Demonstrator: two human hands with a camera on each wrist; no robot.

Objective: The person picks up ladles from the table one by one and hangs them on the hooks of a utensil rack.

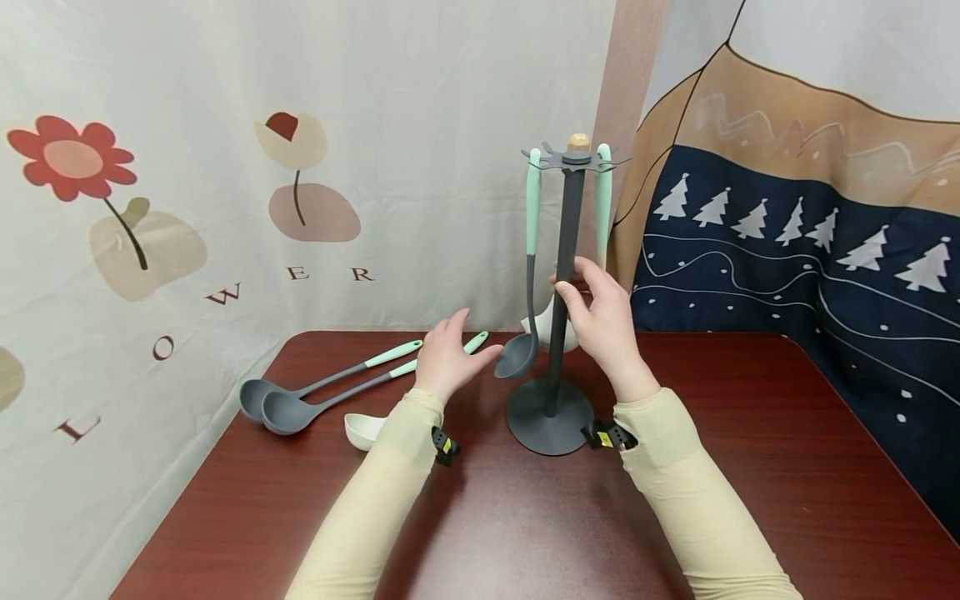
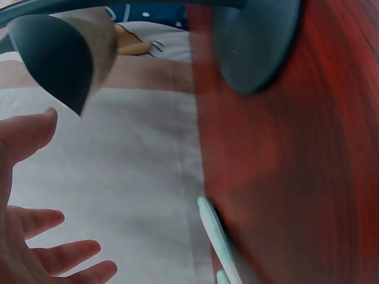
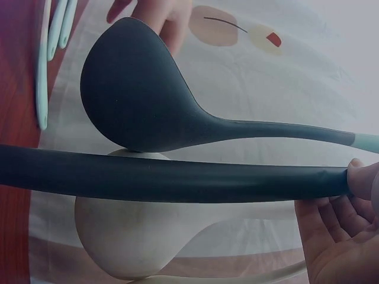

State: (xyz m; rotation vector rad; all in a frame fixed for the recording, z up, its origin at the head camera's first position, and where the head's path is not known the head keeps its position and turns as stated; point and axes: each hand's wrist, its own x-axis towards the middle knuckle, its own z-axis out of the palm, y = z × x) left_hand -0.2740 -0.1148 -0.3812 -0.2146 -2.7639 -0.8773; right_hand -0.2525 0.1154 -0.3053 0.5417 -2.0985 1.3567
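A dark grey stand (image 1: 572, 225) with a round base and a hooked top rises from the table. My right hand (image 1: 603, 325) grips its pole between thumb and fingers, also seen close up in the right wrist view on the pole (image 3: 177, 177). A grey ladle (image 1: 516, 356) with a mint handle hangs from the stand's left side; behind it hangs a white ladle (image 3: 130, 236). Another mint handle (image 1: 603, 200) hangs on the right. My left hand (image 1: 447, 357), fingers spread and holding nothing, is left of the hanging grey ladle, its thumb near the bowl.
Two grey ladles (image 1: 288, 412) with mint handles lie on the table (image 1: 525, 533) at the left, handles toward the back. A white bowl of a utensil (image 1: 363, 430) shows beside my left forearm, which hides the rest of it. Printed cloth (image 1: 450, 125) hangs behind the table.
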